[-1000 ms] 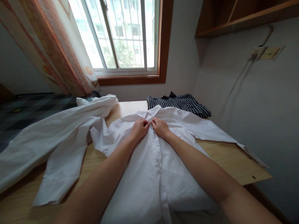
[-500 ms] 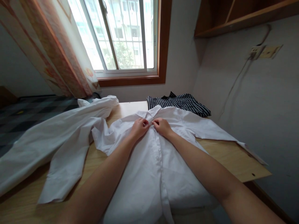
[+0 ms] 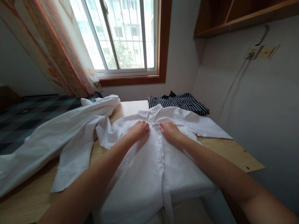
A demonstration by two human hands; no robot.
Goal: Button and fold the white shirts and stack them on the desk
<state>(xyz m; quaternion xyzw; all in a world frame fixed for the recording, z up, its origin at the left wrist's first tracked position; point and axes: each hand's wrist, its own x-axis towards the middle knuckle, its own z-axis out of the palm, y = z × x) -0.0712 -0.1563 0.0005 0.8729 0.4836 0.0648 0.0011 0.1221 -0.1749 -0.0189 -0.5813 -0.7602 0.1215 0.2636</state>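
A white button-up shirt (image 3: 140,183) lies face up, its collar toward the window and one sleeve stretched to the right. My left hand (image 3: 141,129) rests on its upper chest, left of the button line, fingers closed on the fabric. Right of the button line, my right hand (image 3: 168,129) pinches the shirt's front edge. A button shows between the hands, just below the collar, and more show down the front. The lower front edges hang a little apart near me.
Another white garment (image 3: 56,133) lies at the left, over the wooden board (image 3: 224,151) and a dark checked cloth (image 3: 46,110). A folded black striped garment (image 3: 182,102) sits behind the collar. Wall, window and curtain (image 3: 60,46) stand beyond.
My hands have moved apart and slightly toward me, uncovering the button below the collar. The shirt's right sleeve end has slipped from view, and the view has shifted slightly.
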